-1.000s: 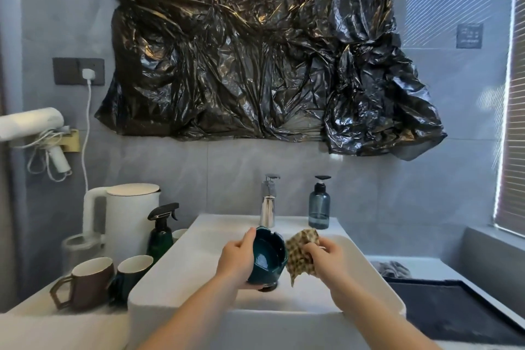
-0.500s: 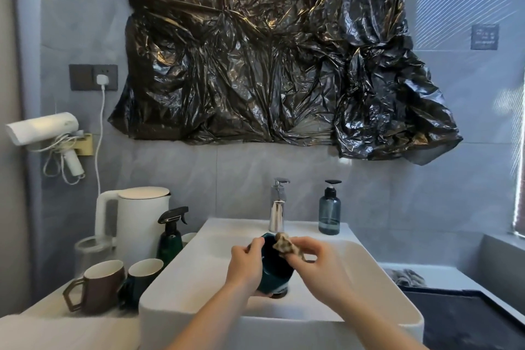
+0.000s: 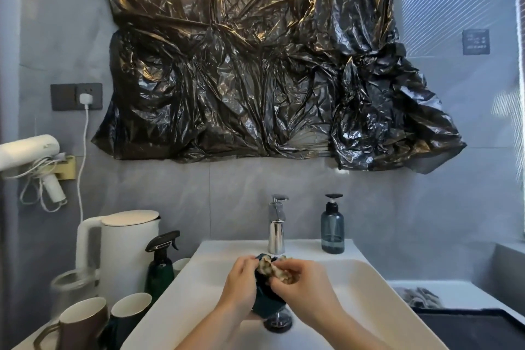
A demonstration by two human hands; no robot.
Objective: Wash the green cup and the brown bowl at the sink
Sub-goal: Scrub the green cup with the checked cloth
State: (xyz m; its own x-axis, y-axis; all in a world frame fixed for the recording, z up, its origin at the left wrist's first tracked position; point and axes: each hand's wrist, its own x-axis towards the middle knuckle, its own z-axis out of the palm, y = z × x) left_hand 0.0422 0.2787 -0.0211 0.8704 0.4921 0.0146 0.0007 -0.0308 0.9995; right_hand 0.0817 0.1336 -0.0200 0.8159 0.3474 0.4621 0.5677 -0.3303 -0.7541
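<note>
left hand [image 3: 240, 283] grips green cup [image 3: 265, 301] | right hand [image 3: 308, 285] pinches cloth [image 3: 274, 268]

A home bathroom is shown: a white basin [image 3: 369, 273] under the fingers [image 3: 279, 287], a chrome faucet [image 3: 276, 233] beyond them, a wall-hung hair dryer [image 3: 31, 150] far left.

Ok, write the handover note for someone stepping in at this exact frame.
Left hand grips the green cup over the sink drain.
Right hand pinches the patterned cloth at the cup's rim.
Done: nothing visibly finished; the faucet shows no running water.
Left: finish and rinse the cup. The brown mug, possibly the task's bowl, waits on the counter left of the sink.
</note>
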